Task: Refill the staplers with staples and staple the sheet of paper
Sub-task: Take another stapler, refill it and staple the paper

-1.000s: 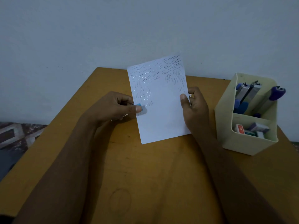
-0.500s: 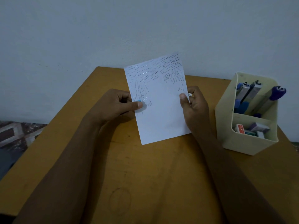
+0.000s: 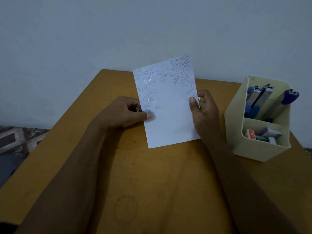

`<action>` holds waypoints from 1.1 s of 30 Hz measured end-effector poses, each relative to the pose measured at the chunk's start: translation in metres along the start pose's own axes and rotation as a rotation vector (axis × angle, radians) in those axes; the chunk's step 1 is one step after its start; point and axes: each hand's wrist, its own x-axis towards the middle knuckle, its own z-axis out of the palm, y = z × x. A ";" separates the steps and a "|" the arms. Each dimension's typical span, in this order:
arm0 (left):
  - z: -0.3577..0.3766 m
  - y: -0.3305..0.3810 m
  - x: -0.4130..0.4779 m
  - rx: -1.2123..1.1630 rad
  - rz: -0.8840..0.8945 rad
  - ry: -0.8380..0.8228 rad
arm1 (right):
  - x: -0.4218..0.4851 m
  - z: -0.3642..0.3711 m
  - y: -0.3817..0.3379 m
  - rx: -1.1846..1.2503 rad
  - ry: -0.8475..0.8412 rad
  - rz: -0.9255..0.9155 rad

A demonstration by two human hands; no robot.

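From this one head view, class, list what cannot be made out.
Head view: blue stapler, mostly hidden by the left hand and sheet of paper.
Head view: lower ends of the spare staplers, hidden behind the organizer wall.
Head view: print on the staple boxes, too small.

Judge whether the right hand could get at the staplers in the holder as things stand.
Probably yes. The holder stands open-topped just beside the right hand, with nothing between and the staplers poking out. It must first release the paper.
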 end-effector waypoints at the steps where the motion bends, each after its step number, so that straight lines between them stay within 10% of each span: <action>1: 0.000 0.000 0.000 -0.004 -0.015 -0.012 | 0.000 0.000 0.000 0.003 0.000 0.004; 33: -0.001 0.001 0.000 -0.030 0.001 0.032 | 0.000 0.001 0.001 0.046 0.012 0.087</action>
